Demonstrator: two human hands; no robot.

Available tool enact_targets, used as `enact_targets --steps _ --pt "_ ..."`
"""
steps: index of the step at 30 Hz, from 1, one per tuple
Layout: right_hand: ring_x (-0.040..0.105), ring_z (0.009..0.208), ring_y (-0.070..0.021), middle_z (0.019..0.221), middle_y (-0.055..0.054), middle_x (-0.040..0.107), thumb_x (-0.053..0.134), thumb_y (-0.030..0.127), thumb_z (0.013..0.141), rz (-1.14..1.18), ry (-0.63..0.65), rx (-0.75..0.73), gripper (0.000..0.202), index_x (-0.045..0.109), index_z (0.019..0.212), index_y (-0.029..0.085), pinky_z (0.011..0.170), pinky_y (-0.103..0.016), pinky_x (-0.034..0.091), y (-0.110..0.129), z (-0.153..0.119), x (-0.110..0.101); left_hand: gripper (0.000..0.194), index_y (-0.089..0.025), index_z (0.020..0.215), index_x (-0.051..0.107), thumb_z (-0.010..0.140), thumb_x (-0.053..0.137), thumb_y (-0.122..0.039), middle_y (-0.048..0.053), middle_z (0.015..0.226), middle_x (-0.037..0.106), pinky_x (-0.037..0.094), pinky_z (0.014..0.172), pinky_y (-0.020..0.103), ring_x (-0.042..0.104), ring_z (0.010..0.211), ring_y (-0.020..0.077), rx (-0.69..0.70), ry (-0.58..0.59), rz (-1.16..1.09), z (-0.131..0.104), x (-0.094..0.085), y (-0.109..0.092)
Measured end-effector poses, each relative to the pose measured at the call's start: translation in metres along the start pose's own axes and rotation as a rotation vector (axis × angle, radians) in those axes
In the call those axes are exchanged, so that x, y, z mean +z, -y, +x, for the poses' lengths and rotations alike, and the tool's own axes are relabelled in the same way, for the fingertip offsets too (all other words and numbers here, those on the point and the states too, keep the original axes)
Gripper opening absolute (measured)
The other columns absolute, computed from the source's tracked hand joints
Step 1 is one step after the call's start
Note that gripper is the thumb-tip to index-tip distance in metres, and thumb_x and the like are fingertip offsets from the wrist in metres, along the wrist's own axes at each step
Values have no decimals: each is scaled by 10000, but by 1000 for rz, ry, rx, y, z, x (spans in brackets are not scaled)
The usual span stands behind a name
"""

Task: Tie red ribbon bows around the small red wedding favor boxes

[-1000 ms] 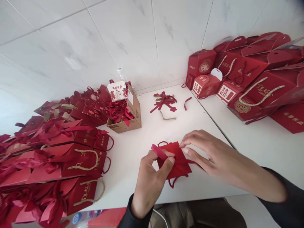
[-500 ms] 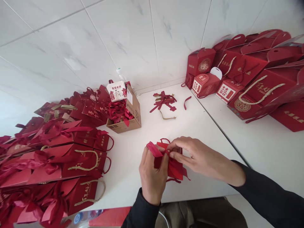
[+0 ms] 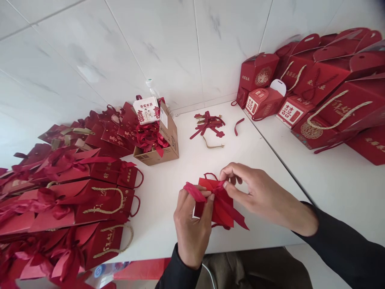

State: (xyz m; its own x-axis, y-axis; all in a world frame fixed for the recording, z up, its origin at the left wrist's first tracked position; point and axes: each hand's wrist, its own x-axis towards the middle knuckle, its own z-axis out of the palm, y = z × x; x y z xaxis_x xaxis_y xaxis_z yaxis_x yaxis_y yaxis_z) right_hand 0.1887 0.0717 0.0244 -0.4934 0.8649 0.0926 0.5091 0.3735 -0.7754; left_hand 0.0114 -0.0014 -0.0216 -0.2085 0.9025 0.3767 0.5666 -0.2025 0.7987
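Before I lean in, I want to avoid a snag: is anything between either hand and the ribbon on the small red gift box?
Nothing visible: the left hand and right hand both pinch the ribbon over the gift box. The cardboard box stands clear.

- The person's left hand [image 3: 191, 220] points upward, thumb [image 3: 207, 209] pressed in toward the bent fingers [image 3: 187, 197].
- The right hand [image 3: 260, 188] reaches in from the right, fingertips [image 3: 223, 175] pinched.
- The hands are near each other, apart.

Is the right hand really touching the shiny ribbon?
Touching. The head view shows the right hand pinching the ribbon between thumb and fingertips.
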Motion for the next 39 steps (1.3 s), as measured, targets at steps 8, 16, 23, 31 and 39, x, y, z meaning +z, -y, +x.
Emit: enact_targets --steps 8,16,23,31,39 --pt "658 933 -224 962 -47 691 451 196 1021 -158 -122 -114 162 604 1037 249 767 -360 535 -29 -9 -3 164 -249 820 638 981 612 -262 5 826 654 479 707 259 576 825 181 -199 113 8 -18 -18 -7" --pt "649 809 -173 982 -14 716 517 373 1030 359 33 173 140 596 996 262 659 -296 520 -12 -12 -3 296 -248 1093 737 1024 548 -464 54 1089 750 538 780 246 679 997 189 -406 108 -377 -6 -18 -20" --pt "633 874 -210 1071 -53 664 569 417 1016 188 -236 120 207 570 1156 265 715 -343 536 -11 -21 11 301 -243 1106 745 989 611 -486 50 1035 772 541 862 271 696 968 190 -420 63 -359 2 -13 -17" --pt "577 846 -243 944 -40 622 559 112 992 -232 34 -92 114 579 963 220 756 -423 478 -2 -42 32 400 -216 1031 773 1023 515 -521 60 1021 777 557 862 284 709 999 208 -453 29 -333 0 -6 -9" --pt "622 785 -159 891 34 665 578 219 1004 54 390 55 140 582 871 263 738 -300 483 13 -52 -13 394 -226 944 751 1049 476 -489 32 931 759 546 796 275 699 890 178 -461 -5 -362 2 -4 -6"
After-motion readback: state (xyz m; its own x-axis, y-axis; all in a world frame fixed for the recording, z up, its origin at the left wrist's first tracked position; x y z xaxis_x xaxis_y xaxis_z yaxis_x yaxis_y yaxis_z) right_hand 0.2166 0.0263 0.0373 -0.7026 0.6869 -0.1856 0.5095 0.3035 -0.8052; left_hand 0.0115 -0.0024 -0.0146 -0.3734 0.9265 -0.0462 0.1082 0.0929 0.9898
